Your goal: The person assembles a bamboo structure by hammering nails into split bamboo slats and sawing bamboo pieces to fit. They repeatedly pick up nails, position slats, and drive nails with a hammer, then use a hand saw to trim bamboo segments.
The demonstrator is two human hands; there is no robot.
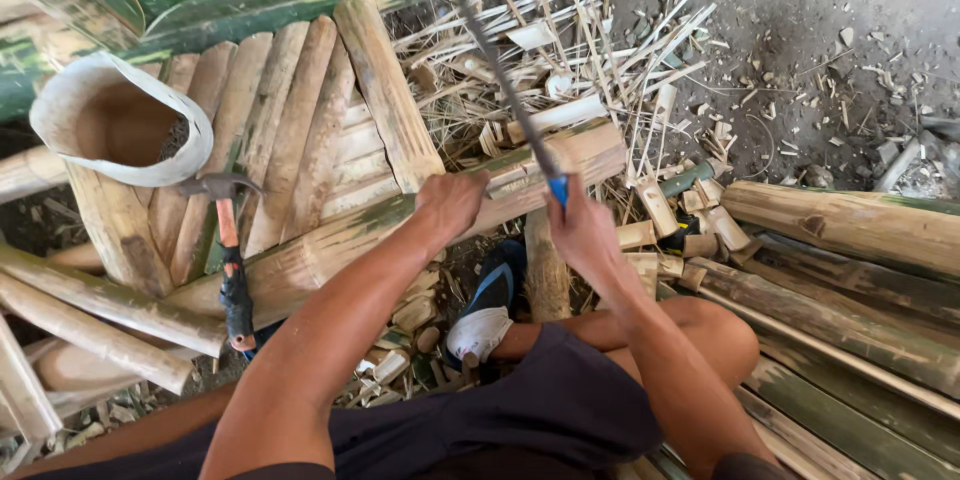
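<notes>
Head view, looking down at a seated person among cut bamboo.

Left hand (450, 202): closed down on a long bamboo pole (400, 225) that lies slantwise across the middle of the scene, low at the near left, higher at the far right. The hand presses the pole where it is split, pinning it in place.

Right hand (583, 230): fist wrapped round the blue handle of a saw (510, 90). The thin blade runs up and away to the far left from the fist, crossing the pole just right of the left hand. Blade appears to rest on or in the pole; the contact itself is too small to confirm.

Surroundings: claw hammer (232, 260) with a red and black handle leans against the pole, well left of the hands. A curled strip of pale bamboo (120, 115) sits at far left on a row of split slats (290, 130). Offcuts and splinters (580, 70) lie heaped beyond the pole. More poles (840, 230) are stacked at right. A foot in a sandal (488, 310) sits under the pole.

Judgement: the step in hand looks like sawing through the pole. The next stroke calls for firm downward pressure from the left hand, and fingers kept clear of the blade line.
</notes>
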